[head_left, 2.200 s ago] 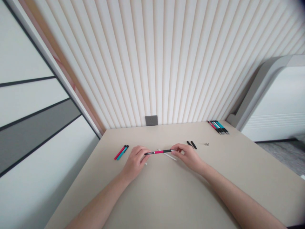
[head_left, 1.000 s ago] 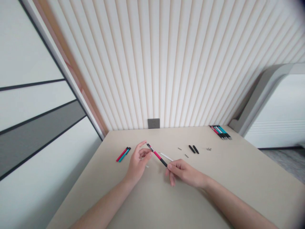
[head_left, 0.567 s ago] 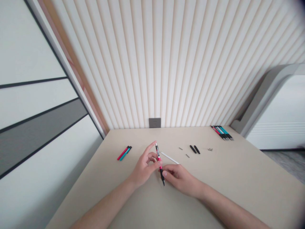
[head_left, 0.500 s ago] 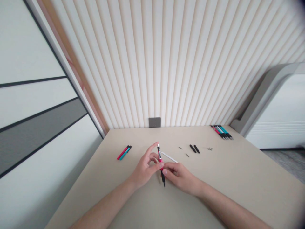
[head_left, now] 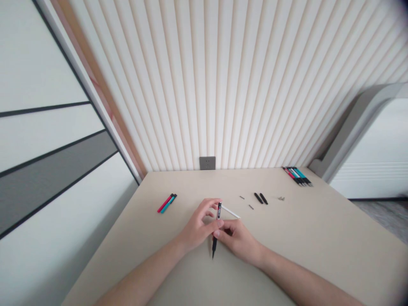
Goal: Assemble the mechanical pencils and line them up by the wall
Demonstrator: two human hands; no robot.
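A slim click pen [head_left: 214, 245] with a black grip is held by both hands over the table, tilted, its tip pointing down toward me. My left hand [head_left: 198, 227] has its thumb against the barrel and a fingertip at the pen's top end. Around the middle of the barrel, the thumb and fingers of my right hand [head_left: 241, 243] are closed; they hide part of it. Just behind the hands lies a thin white stick [head_left: 231, 212], perhaps a refill, its near end close to my right knuckles.
Red and teal pen barrels [head_left: 167, 203] lie at the left. Right of the hands are small grey springs [head_left: 251, 207], two black grips [head_left: 261, 198] and small grey tips [head_left: 281, 198]. Several pens [head_left: 298, 177] lie at the back right. A wall socket [head_left: 207, 163] sits behind the table.
The pen has swung so its tip points further left and its top further right. My left fingertip has stayed at its top end, and my right hand has shifted slightly left.
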